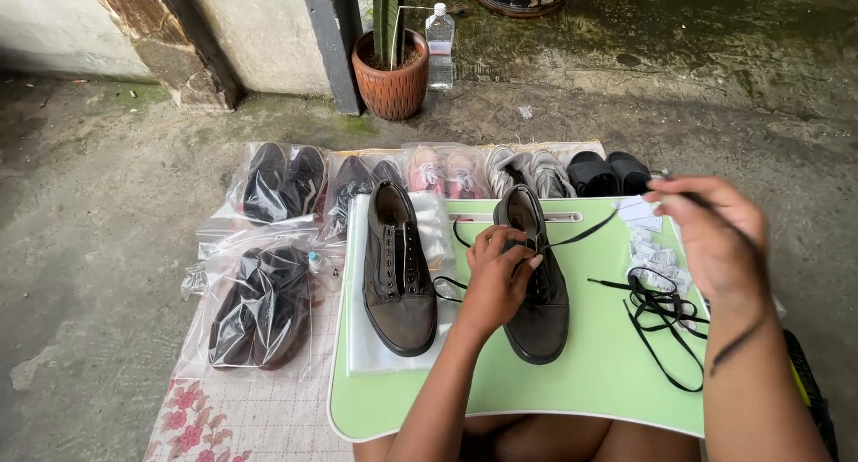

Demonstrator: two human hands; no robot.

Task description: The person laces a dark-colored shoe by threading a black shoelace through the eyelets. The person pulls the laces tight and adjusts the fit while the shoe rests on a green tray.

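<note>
Two dark grey-brown lace-up shoes lie on a light green lap tray (599,373). The left shoe (397,270) has no lace and rests on a clear plastic bag. My left hand (497,279) presses down on the eyelet area of the right shoe (536,301). A black lace (585,232) runs from that shoe up to my right hand (715,239), which is raised, blurred, and pinching the lace's end. A second loose black lace (661,315) lies coiled on the tray's right side.
Behind the tray is a row of bagged shoe pairs and black slippers (608,172) on a cloth. Another bagged dark pair (261,306) lies at left. A terracotta plant pot (391,73) and a plastic bottle (439,33) stand by the wall. Small white packets (645,234) lie at the tray's right.
</note>
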